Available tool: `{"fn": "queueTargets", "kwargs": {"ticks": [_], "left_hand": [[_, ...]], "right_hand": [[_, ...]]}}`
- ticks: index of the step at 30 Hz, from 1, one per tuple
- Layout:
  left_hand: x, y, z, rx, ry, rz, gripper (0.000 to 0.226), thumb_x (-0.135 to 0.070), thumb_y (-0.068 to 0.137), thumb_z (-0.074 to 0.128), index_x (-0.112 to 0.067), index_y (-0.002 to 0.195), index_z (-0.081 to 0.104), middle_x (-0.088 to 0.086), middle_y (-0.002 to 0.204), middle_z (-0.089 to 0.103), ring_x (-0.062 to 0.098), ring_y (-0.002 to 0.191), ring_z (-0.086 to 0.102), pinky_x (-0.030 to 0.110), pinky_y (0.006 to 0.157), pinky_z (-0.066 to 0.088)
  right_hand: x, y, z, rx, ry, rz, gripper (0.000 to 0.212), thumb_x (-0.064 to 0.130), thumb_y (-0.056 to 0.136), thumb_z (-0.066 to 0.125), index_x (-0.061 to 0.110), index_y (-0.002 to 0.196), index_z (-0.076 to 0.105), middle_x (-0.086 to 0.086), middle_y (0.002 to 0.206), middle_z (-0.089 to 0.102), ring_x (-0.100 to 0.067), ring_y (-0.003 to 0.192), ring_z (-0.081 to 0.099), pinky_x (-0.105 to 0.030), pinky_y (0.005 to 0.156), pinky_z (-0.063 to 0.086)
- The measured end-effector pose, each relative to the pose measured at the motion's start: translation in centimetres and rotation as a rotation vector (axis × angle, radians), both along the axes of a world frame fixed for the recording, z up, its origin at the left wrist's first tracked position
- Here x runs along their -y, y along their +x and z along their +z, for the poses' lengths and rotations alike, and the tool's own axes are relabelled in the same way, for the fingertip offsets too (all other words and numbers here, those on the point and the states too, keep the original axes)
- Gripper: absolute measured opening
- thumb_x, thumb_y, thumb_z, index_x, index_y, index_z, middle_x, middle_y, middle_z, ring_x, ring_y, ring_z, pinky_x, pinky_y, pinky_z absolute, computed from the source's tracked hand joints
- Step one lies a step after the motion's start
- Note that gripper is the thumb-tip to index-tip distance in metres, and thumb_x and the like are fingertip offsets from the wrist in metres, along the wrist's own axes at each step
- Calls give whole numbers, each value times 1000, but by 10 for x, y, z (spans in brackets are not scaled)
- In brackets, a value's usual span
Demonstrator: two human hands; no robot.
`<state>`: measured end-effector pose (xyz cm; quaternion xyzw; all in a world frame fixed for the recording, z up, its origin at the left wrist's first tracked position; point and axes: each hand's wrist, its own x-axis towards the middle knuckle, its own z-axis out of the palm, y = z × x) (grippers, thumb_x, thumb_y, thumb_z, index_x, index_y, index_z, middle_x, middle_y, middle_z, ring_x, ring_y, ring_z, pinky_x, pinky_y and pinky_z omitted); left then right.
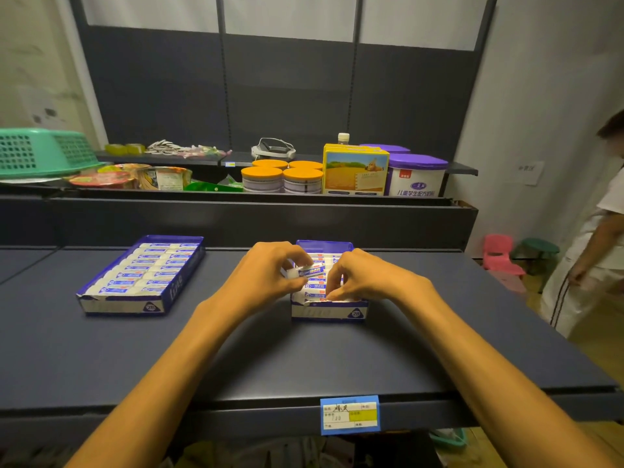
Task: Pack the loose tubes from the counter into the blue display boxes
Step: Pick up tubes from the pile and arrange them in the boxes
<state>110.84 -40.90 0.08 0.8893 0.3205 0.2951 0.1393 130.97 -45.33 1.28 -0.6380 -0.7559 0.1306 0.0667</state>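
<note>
our left hand [266, 275] pinches a tube [305, 271] over the right blue box [329, 312]; our right hand [364, 278] fingers curl onto packed tubes [315, 294] inside it.

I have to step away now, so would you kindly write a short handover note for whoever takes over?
Left hand: pinches one tube above the right box.
Right hand: fingers curled on the tubes in that box, near its front.
Left box: looks full, two rows.
Done: no loose tubes visible on the counter.
Left: seat the held tube in the right box.
</note>
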Motion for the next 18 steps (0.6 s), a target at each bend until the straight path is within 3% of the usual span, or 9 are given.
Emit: {"fn": "queueTargets", "kwargs": {"ticks": [6,10,15,18], "left_hand": [[1,2,-2,23,20,-15,29,-25,80,76,-19,107,69,-2,109,68,12,92,64,33,75,59],[4,10,-1,48,37,-35,28,-26,78,78,-20,104,71,-6,103,70,5,87,64,27,77,57],[12,31,7,22,-31,-89,28,-23,75,81,-22,100,69,-7,95,71,-1,79,63,13,69,51],[17,42,9,-27,-136,-135,31,-22,71,83,-19,98,67,-4,92,71,4,78,66,18,73,56]], "right_hand": [[2,1,-6,26,49,21,22,33,88,69,20,105,71,2,114,67,-9,87,56,-13,63,44],[7,9,-2,-73,71,-2,18,34,88,68,22,101,71,4,106,68,-6,79,58,-12,60,42],[22,36,2,-147,239,-99,18,33,87,69,21,101,69,6,104,62,-9,95,57,-18,70,48],[26,47,0,-139,219,-115,22,35,88,68,24,106,69,4,110,60,-9,95,56,-22,75,50]]}}
